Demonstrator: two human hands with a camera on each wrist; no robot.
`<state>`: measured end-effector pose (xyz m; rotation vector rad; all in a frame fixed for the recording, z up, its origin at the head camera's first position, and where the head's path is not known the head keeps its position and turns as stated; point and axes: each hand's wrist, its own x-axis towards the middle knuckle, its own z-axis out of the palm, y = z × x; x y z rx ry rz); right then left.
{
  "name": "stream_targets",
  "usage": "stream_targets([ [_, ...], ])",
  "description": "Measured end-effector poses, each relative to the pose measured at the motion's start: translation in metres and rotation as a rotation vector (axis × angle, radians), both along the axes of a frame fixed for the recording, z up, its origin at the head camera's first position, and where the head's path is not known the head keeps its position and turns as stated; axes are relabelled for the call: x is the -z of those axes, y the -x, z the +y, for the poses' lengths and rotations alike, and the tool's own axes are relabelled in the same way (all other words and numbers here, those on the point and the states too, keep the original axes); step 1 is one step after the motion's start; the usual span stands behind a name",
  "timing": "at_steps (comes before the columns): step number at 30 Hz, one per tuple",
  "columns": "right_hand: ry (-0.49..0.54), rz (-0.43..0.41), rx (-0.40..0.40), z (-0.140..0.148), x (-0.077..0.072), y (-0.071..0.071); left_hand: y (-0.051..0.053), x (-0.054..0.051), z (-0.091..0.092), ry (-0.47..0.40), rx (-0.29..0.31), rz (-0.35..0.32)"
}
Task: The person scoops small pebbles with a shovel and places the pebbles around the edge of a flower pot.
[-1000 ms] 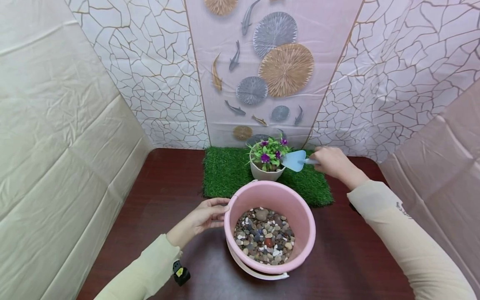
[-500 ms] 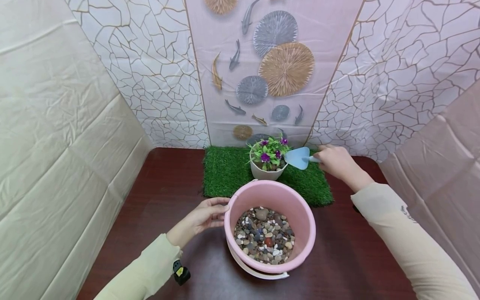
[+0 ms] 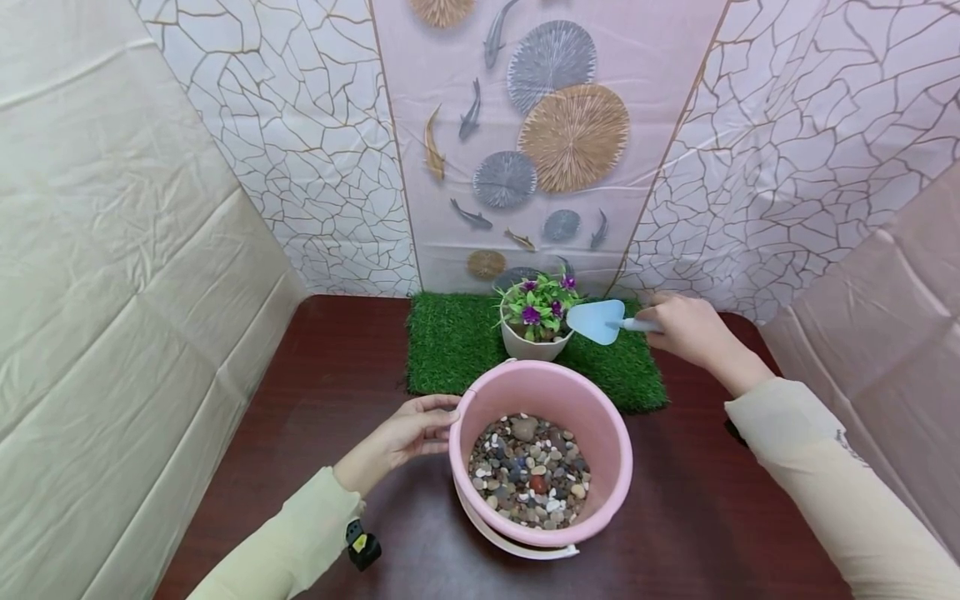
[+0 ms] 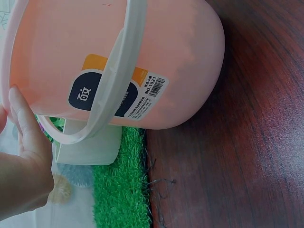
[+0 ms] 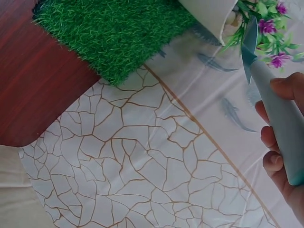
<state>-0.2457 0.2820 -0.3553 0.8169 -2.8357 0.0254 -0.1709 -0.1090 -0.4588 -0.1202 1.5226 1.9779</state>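
My right hand (image 3: 686,329) grips the handle of a small light-blue trowel (image 3: 597,321), with its fingers curled round it. The trowel's blade (image 5: 250,47) is at the right edge of a white flowerpot (image 3: 536,343), which holds a green plant (image 3: 542,304) with purple flowers. Some pebbles show in the pot. My left hand (image 3: 403,433) rests against the left rim of a pink bucket (image 3: 618,467), its fingers fairly straight; part of them is out of the left wrist view. Mixed pebbles (image 3: 528,471) cover the bucket's bottom.
The flowerpot stands on a green artificial grass mat (image 3: 450,342) behind the bucket. A white bucket handle (image 4: 116,61) hangs down its near side. Dark red-brown wood forms the tabletop (image 3: 330,367). Patterned cloth (image 3: 337,167) rises behind, with plain cloth at both sides.
My right hand and the trowel have shifted a little to the right, with the blade still by the pot's edge. My left hand and the bucket have stayed in place.
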Motion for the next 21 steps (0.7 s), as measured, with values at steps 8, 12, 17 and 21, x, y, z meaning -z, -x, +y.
stream_targets([
  [8,0.056,0.028,-0.028,0.003,-0.004,-0.022,0.001,0.001,0.0,-0.008,0.01,-0.009],
  [12,0.098,0.066,-0.054,0.003,-0.008,-0.034,0.002,0.002,0.0,-0.01,0.012,-0.006],
  [17,0.176,0.091,-0.122,-0.003,-0.012,-0.049,0.002,0.002,0.0,-0.011,0.008,-0.01],
  [21,0.214,0.096,-0.224,-0.01,-0.01,-0.059,0.002,0.002,0.0,-0.015,0.011,-0.012],
])
